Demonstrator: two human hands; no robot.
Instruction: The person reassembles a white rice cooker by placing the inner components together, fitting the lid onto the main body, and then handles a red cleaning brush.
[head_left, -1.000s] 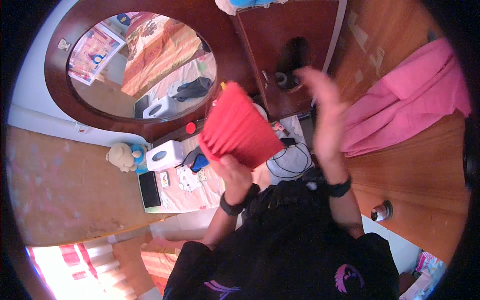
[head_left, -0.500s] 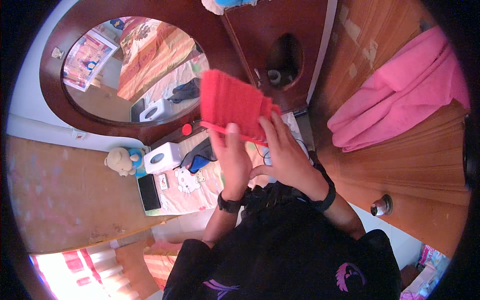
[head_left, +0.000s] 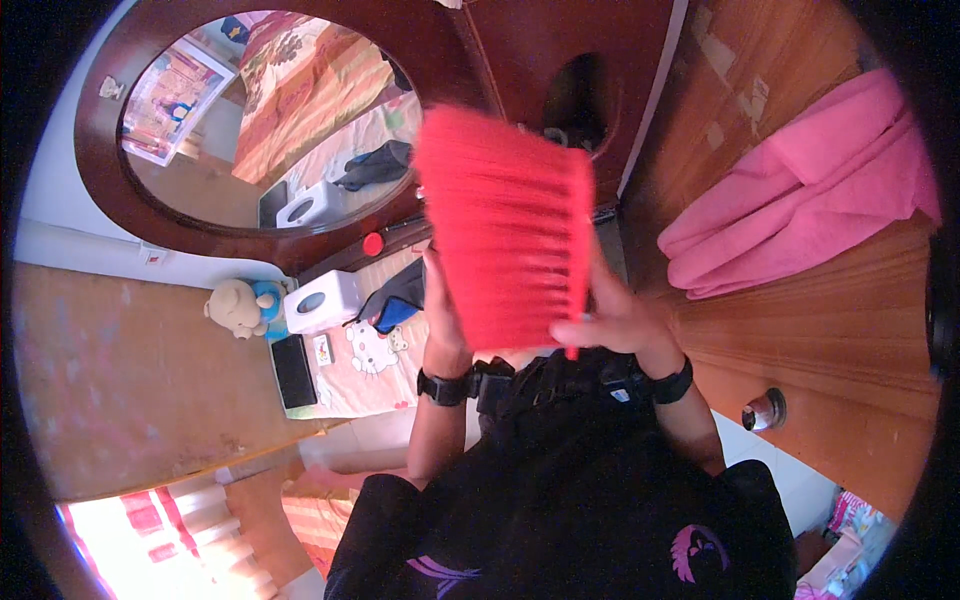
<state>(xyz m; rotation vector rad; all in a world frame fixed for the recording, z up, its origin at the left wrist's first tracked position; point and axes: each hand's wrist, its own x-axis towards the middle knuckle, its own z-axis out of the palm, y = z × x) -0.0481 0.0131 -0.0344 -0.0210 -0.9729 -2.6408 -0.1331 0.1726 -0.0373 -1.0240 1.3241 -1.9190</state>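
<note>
A red brush [head_left: 505, 235] with long, dense bristles is held up in front of my chest, slightly blurred. Its narrow red base runs down the right side and the bristles fan out to the left. My right hand [head_left: 630, 318] grips the base near its lower end, thumb on the near side and the other fingers behind. At the lower left edge of the bristles is my left hand [head_left: 445, 325], holding the brush from that side; most of its fingers are hidden behind it.
An oval mirror [head_left: 265, 228] in a dark wooden frame stands behind the dresser top. On the top are a white tissue box [head_left: 322, 302], a black phone [head_left: 294, 370], a plush toy [head_left: 238, 306] and a dark blue cloth [head_left: 395, 305]. A pink towel [head_left: 800, 200] hangs on the wooden door at right.
The brush has turned so its bristle side faces me and its base stands along the right. My right hand has moved to the base's lower right, my left to the bristles' left edge.
</note>
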